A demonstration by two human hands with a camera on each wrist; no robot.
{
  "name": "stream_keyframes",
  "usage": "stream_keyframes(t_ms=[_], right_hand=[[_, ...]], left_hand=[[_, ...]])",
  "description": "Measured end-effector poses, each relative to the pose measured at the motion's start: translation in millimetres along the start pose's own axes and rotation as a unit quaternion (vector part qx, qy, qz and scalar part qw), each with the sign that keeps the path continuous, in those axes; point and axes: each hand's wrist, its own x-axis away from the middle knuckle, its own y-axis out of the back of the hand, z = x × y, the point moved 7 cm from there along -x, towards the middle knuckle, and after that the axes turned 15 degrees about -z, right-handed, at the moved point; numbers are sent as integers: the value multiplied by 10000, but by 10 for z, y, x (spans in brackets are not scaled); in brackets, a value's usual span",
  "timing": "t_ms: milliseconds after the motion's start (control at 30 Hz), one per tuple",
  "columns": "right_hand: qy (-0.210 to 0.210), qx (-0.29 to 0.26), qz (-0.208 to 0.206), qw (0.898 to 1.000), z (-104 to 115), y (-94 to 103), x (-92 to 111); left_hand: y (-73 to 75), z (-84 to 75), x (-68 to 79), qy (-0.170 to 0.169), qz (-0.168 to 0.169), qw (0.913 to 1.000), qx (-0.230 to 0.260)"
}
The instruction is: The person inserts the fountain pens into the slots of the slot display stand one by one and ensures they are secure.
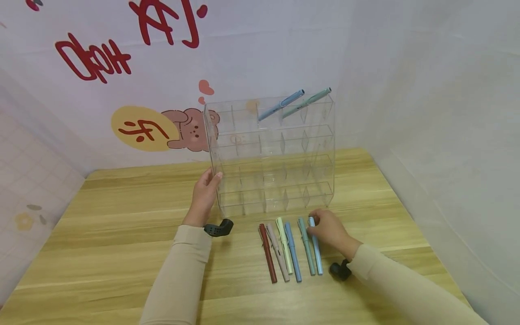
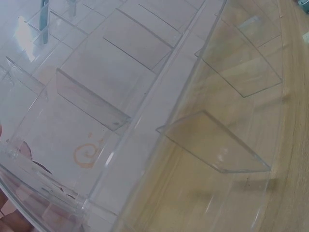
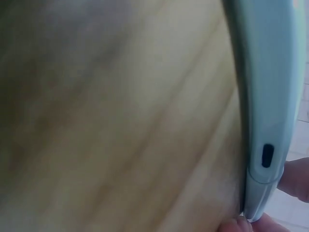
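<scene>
Pinching the light-blue pen (image 1: 317, 253) on the table (image 1: 122, 234), the right hand (image 1: 331, 229) risked knocking askew the green pen (image 1: 307, 247) lying so close beside it, while the left hand (image 1: 204, 195) gripped the clear rack (image 1: 283, 173).

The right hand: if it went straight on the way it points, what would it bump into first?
The right hand touches the light blue pen; beyond it, the green pen alongside would probably come first, though depth is unclear.
</scene>
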Motion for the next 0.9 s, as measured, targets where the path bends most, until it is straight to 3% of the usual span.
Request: stream_keyframes(t_ms=[233,533,900], right_hand=[[116,165,8,9998,-9,-31,-37],[-183,295,98,9993,-37,-35,-65],[-449,-258,242,9984,-68,34,-85]], left_hand=[[-4,14,-4,-47,43,10000,2],[0,12,-9,-16,17,10000,13],[6,6,-6,-64,13,9999,78]])
